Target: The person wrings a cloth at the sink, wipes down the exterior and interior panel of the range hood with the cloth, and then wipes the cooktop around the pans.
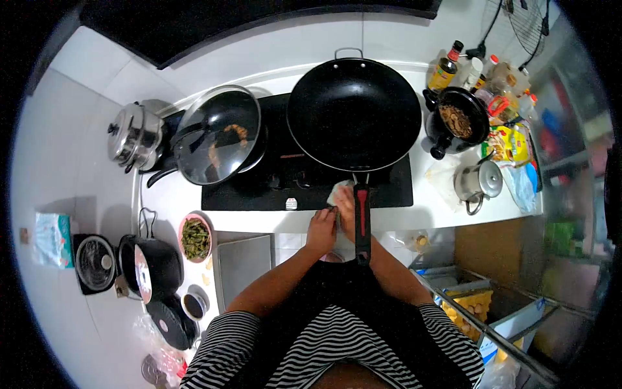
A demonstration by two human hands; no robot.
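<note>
Both hands are together at the front edge of the black cooktop (pixel 259 194). My right hand (pixel 346 209) is closed on a pale cloth (pixel 338 192), beside and partly behind the wok's handle. My left hand (pixel 322 228) is next to it, touching the cloth's lower part; what its fingers do is too small to tell. Above the hands sits a large black wok (pixel 353 117), which looks empty, its black and red handle (pixel 362 223) pointing toward me. A lidded pan (pixel 220 136) with food under the glass stands to the left.
Left of the cooktop are a steel pot (pixel 136 135), a bowl of green vegetables (pixel 195 238), a rice cooker (pixel 159 269) and a bowl of dark liquid (pixel 194 305). At right stand a black pot (pixel 459 120), bottles (pixel 446 68) and a metal pitcher (pixel 478 181).
</note>
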